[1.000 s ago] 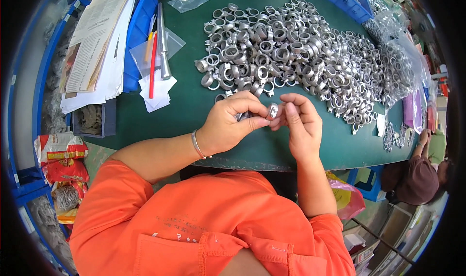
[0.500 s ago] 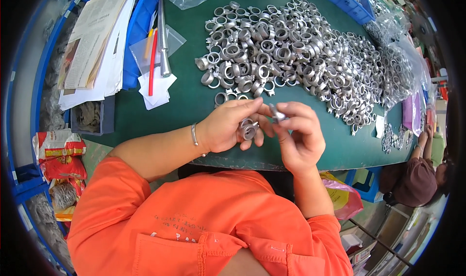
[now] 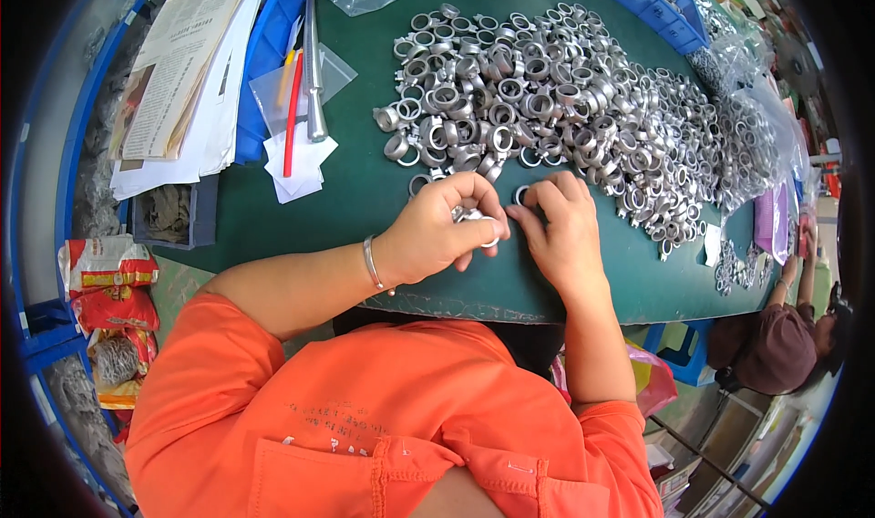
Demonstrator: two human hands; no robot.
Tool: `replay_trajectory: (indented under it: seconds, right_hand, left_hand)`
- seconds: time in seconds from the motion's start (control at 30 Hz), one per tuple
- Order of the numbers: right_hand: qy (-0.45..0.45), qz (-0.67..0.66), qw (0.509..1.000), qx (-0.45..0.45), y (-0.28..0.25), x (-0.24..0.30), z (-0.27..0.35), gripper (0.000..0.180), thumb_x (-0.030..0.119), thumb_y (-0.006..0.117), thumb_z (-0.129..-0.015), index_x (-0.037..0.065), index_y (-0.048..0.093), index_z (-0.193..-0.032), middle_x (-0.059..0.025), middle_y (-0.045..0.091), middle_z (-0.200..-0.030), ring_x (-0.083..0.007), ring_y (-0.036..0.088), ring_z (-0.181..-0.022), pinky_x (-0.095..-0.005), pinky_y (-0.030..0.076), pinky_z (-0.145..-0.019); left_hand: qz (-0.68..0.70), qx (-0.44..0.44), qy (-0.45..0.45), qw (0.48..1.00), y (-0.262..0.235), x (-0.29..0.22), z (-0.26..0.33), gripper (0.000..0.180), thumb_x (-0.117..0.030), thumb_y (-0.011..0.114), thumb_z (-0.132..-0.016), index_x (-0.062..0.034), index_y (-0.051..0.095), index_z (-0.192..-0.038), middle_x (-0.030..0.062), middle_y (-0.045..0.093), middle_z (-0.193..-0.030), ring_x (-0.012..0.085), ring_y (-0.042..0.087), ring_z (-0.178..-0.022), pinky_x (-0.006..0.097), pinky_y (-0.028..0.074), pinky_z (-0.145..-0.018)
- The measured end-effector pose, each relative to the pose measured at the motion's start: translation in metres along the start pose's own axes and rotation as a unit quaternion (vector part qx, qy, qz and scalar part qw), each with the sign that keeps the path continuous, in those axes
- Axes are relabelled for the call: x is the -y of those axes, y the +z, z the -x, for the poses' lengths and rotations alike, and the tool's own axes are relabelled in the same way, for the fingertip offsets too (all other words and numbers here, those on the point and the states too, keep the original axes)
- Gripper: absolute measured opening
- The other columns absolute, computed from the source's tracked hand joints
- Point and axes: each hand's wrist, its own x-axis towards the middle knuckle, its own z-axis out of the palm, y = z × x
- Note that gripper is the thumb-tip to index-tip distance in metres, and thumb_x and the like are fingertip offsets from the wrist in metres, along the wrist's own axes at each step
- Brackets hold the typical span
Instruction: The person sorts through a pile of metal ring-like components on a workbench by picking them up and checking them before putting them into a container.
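My left hand point(image 3: 436, 219) is closed around a few small silver metal rings point(image 3: 469, 214) above the near part of the table, its thumb pressed over them. Exactly how many it holds is hidden by the fingers. To its right, my right hand point(image 3: 563, 229) reaches down to the tabletop with bent fingers. Its thumb and fingertips close on a single metal ring point(image 3: 520, 194) at the near edge of a large heap of similar rings point(image 3: 538, 80). Many rings in the heap carry a small side lug.
Left on the green table point(image 3: 355, 190) lie a red pen point(image 3: 293, 117), a metal rod point(image 3: 313, 80) and white paper slips point(image 3: 299, 167), beside a blue bin point(image 3: 264, 71) with papers. A blue tray point(image 3: 652, 7) stands far right. Another person point(image 3: 770, 345) sits at right.
My right hand has left the spot beside my left hand and moved down to the heap's near edge. My left hand has turned, its fingers curling over the rings.
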Motion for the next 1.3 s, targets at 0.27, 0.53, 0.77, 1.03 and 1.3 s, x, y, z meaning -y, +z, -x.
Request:
replay_trajectory:
  seconds: [0.27, 0.53, 0.77, 1.03, 1.3]
  right_hand:
    - [0.064, -0.503, 0.862, -0.009, -0.001, 0.006, 0.030, 0.014, -0.004, 0.064, -0.074, 0.000, 0.055, -0.084, -0.0101, 0.055, -0.095, -0.0170, 0.055, -0.087, -0.0272, 0.046, -0.075]
    - [0.112, -0.534, 0.833, -0.091, 0.007, 0.017, 0.028, 0.021, -0.004, 0.057, -0.081, -0.002, 0.050, -0.101, -0.0121, 0.059, -0.096, -0.0170, 0.058, -0.085, -0.0279, 0.048, -0.075]
    - [0.155, -0.599, 0.785, -0.036, 0.006, 0.020, 0.031, 0.024, 0.007, 0.055, -0.087, -0.006, 0.049, -0.106, -0.0122, 0.060, -0.092, -0.0155, 0.060, -0.079, -0.0259, 0.050, -0.071]
    - [0.228, -0.665, 0.711, 0.017, 0.008, 0.019, 0.037, 0.022, 0.012, 0.053, -0.088, -0.005, 0.051, -0.102, -0.0123, 0.061, -0.082, -0.0176, 0.062, -0.069, -0.0275, 0.052, -0.064]
    - [0.221, -0.651, 0.726, 0.005, 0.009, 0.019, 0.036, 0.020, 0.011, 0.056, -0.087, -0.004, 0.052, -0.100, -0.0113, 0.061, -0.080, -0.0164, 0.061, -0.067, -0.0266, 0.051, -0.063]
  left_hand:
    - [0.012, 0.007, -0.062, 0.998, 0.005, -0.007, 0.003, 0.011, -0.011, 0.060, -0.084, -0.0004, 0.057, -0.086, 0.0061, 0.057, -0.075, 0.0082, 0.054, -0.056, 0.018, 0.039, -0.040]
    - [-0.116, 0.017, 0.150, 0.982, 0.003, 0.001, 0.000, 0.006, -0.001, 0.064, -0.077, 0.0005, 0.062, -0.082, 0.0041, 0.058, -0.080, 0.0092, 0.054, -0.063, 0.020, 0.043, -0.055]
    - [-0.258, -0.002, 0.241, 0.935, 0.004, 0.001, 0.001, 0.008, 0.002, 0.065, -0.073, -0.0006, 0.064, -0.082, 0.0054, 0.059, -0.079, 0.0132, 0.056, -0.072, 0.024, 0.044, -0.064]
    - [-0.258, -0.004, 0.229, 0.939, 0.003, 0.001, 0.002, 0.007, 0.000, 0.064, -0.075, -0.0008, 0.064, -0.081, 0.0058, 0.060, -0.078, 0.0133, 0.057, -0.071, 0.023, 0.044, -0.064]
    - [-0.263, -0.007, 0.234, 0.936, 0.002, 0.001, 0.002, 0.006, 0.000, 0.063, -0.076, 0.0001, 0.064, -0.082, 0.0057, 0.059, -0.078, 0.0117, 0.056, -0.068, 0.022, 0.044, -0.061]
